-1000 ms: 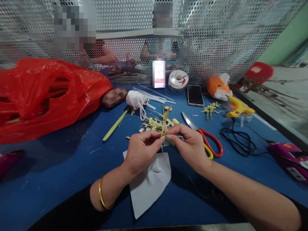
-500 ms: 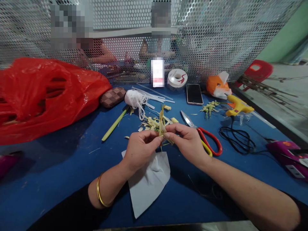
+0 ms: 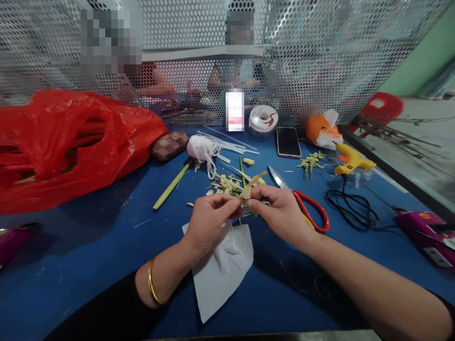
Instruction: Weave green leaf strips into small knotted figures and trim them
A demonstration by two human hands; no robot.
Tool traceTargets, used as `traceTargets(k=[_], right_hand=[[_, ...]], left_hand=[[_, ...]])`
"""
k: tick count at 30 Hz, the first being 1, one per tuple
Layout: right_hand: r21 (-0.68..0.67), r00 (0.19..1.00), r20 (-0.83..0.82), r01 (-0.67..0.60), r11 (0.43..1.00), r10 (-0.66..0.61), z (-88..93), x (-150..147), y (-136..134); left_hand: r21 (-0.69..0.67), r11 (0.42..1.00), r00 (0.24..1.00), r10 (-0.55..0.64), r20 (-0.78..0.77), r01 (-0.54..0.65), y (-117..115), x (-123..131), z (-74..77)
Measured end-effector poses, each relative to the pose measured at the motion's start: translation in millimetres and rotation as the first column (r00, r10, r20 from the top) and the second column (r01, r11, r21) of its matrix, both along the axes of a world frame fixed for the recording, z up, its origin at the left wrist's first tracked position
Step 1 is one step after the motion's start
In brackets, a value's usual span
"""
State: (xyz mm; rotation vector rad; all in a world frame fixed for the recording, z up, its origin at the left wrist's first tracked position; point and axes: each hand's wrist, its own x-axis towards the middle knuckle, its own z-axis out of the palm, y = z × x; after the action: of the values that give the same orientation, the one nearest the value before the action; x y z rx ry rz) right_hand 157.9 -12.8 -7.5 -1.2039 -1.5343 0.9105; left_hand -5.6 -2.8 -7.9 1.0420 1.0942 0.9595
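Between both hands: pale leaf strip (image 3: 248,189), newly tipped

Strip: free end, near upright half a second ago, now slants right; suggests bending, unfinished.
Left hand (image 3: 209,215): thumb and forefinger pinching the base.
Right hand (image 3: 280,210): thumb and forefinger pinching close beside.
Beyond: loose trimmings (image 3: 224,183).
Nearer the body: white sheet (image 3: 223,274).
Rightward: red-handled scissors (image 3: 297,199), partly hidden.

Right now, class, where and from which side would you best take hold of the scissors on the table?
Probably by the red loop, coming from the person's right. The scissors lie with their blades pointing away, so the handles face the person. The red loop is exposed on that side, while the right hand hides most of the yellow loop from view.
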Motion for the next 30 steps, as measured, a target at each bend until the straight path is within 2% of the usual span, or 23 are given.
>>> traceTargets(k=[4,7,11,15,21,30], right_hand=[[-0.045,0.990,-0.130,0.054,0.998,-0.059,-5.7,-7.1,-3.2],[-0.061,0.988,-0.141,0.063,0.996,-0.071,-10.0,-9.8,-4.1],[-0.068,0.986,-0.122,0.104,0.992,-0.111,-11.6,-11.6,-4.7],[-0.075,0.987,-0.100,0.120,0.990,-0.127,-10.6,-12.8,-5.1],[-0.112,0.975,-0.154,0.142,0.984,-0.158,-13.9,-15.2,-4.3],[-0.160,0.966,-0.246,0.044,0.986,-0.083,-17.0,-13.4,-3.6]], left_hand=[[-0.092,0.994,0.991,0.062,0.118,-0.051,-3.5,3.4,-2.7],[-0.111,0.985,0.975,0.146,0.170,-0.128,-5.2,7.0,-5.1],[-0.153,0.974,0.959,0.196,0.203,-0.167,-5.8,10.0,-8.6],[-0.159,0.973,0.956,0.198,0.215,-0.166,-5.2,9.2,-10.9],[-0.174,0.976,0.965,0.163,0.207,-0.128,-5.6,6.8,-11.0],[-0.178,0.979,0.960,0.142,0.241,-0.100,-2.8,8.0,-9.6]])
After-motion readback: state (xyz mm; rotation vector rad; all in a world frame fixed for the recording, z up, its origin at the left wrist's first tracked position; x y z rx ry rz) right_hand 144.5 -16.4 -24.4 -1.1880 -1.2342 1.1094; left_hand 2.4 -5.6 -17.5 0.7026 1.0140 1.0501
